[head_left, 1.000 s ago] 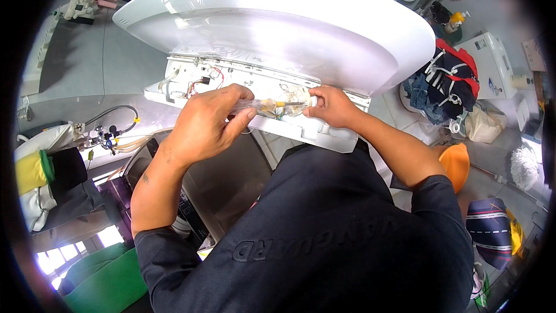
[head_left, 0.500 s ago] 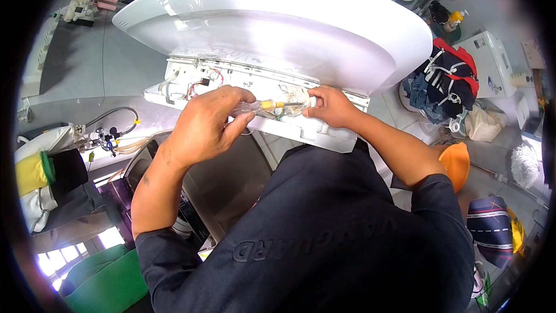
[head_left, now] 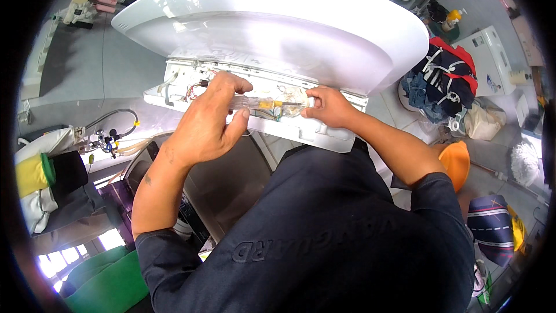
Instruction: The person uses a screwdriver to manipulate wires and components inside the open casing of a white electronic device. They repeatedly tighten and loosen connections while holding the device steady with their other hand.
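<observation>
My left hand (head_left: 215, 117) curls round a screwdriver (head_left: 255, 103) with a clear handle and a yellow section. Its thumb and index finger sit loosely either side of the handle, and the shaft points right. The tip meets a round, dusty, whitish part (head_left: 296, 97) inside an opened white appliance housing (head_left: 313, 134). At that part's right end, my right hand (head_left: 325, 107) pinches a small white piece, mostly hidden by the fingers. Coloured wires (head_left: 194, 88) show in the housing left of the round part. A large curved white cover (head_left: 278, 29) stands raised behind it.
To the left lies a gauge set with hoses (head_left: 110, 139). A dark bin-like box (head_left: 226, 179) stands below my left forearm. Piled clothes (head_left: 449, 75) and a white box (head_left: 489, 61) are at the right, with an orange object (head_left: 454, 165) beside my right elbow.
My left thumb and index finger have spread apart a little on the screwdriver handle. The right hand keeps its hold and has hardly moved.
</observation>
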Tool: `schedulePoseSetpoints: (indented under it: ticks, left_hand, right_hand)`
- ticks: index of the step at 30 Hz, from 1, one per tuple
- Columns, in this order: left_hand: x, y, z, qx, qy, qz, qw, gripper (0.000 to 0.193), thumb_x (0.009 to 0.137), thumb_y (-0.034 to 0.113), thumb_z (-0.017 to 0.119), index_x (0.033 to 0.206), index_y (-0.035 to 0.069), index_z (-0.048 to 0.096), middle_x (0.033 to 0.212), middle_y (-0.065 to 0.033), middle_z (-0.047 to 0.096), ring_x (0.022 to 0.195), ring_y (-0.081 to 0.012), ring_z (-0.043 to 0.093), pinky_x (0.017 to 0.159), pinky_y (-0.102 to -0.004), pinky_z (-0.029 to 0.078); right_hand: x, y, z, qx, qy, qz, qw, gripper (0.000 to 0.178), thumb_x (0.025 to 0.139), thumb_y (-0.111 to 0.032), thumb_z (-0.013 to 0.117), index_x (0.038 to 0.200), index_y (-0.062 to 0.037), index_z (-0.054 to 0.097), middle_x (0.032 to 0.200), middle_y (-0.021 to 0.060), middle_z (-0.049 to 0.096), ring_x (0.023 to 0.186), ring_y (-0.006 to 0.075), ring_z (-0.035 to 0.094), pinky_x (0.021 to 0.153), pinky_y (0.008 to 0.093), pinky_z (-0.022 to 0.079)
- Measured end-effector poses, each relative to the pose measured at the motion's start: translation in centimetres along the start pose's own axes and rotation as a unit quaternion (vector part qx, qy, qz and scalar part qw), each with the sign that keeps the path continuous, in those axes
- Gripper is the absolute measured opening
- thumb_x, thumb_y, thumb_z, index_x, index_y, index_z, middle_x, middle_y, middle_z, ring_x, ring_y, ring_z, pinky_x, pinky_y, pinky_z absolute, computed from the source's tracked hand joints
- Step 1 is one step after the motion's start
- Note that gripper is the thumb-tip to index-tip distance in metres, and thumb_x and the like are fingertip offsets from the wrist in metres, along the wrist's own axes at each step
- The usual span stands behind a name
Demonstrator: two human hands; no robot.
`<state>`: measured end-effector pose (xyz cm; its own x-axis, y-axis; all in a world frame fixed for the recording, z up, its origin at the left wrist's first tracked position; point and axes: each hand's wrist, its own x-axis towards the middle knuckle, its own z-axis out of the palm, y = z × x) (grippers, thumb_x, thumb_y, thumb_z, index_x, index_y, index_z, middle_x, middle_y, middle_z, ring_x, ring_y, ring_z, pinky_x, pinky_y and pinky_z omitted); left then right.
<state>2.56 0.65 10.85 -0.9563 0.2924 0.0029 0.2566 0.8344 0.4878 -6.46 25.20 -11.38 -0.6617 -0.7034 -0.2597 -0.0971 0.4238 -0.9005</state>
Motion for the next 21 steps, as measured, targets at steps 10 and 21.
schedulePoseSetpoints:
  ticks: [10,21]
  left_hand:
    - [0.1,0.4,1.1,0.004,-0.014,-0.030,0.999,0.029,0.095,0.006,0.063,0.123,0.003,0.058,0.098,-0.0184,0.063,0.084,-0.0365,0.066,0.073,-0.0436,0.053]
    - [-0.7,-1.0,5.2,0.039,-0.070,-0.029,0.996,0.032,0.092,0.021,0.072,0.119,0.004,0.066,0.108,-0.0181,0.066,0.099,-0.0377,0.065,0.086,-0.0452,0.052]
  right_hand:
    - [-0.2,-0.4,0.0,0.005,0.002,0.007,1.000,0.057,0.081,-0.033,0.085,0.123,0.0014,0.068,0.096,0.0152,0.063,0.082,0.0257,0.064,0.074,0.0378,0.051]
    - [0.0,-0.2,-0.1,-0.031,-0.001,-0.017,0.999,0.051,0.078,-0.030,0.088,0.119,-0.0048,0.071,0.096,0.0151,0.062,0.086,0.0282,0.062,0.076,0.0396,0.050]
